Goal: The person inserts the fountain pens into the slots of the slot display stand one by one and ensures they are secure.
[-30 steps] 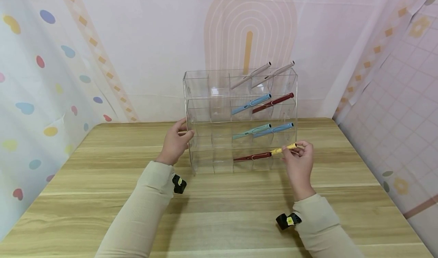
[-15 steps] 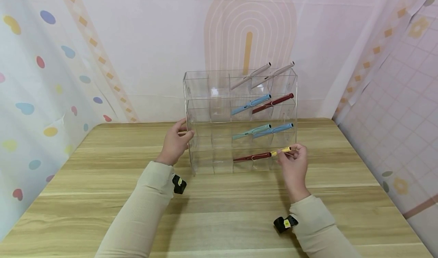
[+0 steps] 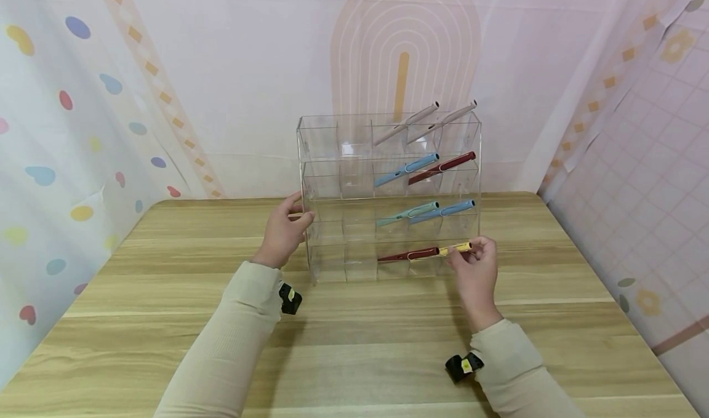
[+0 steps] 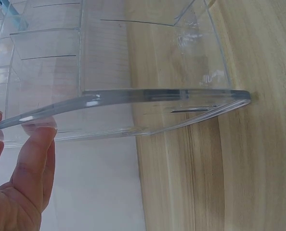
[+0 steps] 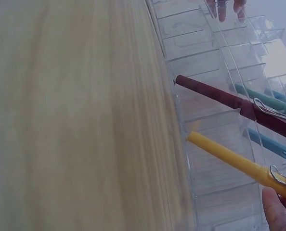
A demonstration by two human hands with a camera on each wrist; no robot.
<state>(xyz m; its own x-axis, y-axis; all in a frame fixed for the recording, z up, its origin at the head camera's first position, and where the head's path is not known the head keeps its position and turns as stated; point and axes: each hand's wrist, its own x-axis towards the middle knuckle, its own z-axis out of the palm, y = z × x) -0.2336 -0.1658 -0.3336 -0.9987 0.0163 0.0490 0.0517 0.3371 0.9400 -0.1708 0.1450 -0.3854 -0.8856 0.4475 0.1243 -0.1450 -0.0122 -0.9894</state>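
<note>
A clear acrylic pen rack [image 3: 327, 264] with tiered compartments stands on the table. My left hand [image 3: 282, 233] holds its left side panel, fingers outside and thumb at the front edge; the left wrist view shows this panel [image 4: 167, 96] close up. At the lower right, my right hand [image 3: 476, 276] pinches a yellow pen [image 3: 455, 249] by its capped end. In the right wrist view the yellow pen [image 5: 225, 153] slants into a bottom-row compartment, its tip near the front wall. A dark red pen [image 3: 410, 255] lies in the compartment to its left.
Higher tiers hold a green pen [image 3: 408, 213], a blue pen [image 3: 443, 211], a light blue pen [image 3: 407, 170], another dark red pen [image 3: 443, 167] and two pale pens [image 3: 407, 124]. Wooden table [image 3: 365, 356] surrounds the rack; a patterned cloth [image 3: 255, 67] hangs behind.
My right hand has moved left and slightly down, taking the yellow pen lower into the bottom-row compartment. My left hand keeps its place on the rack.
</note>
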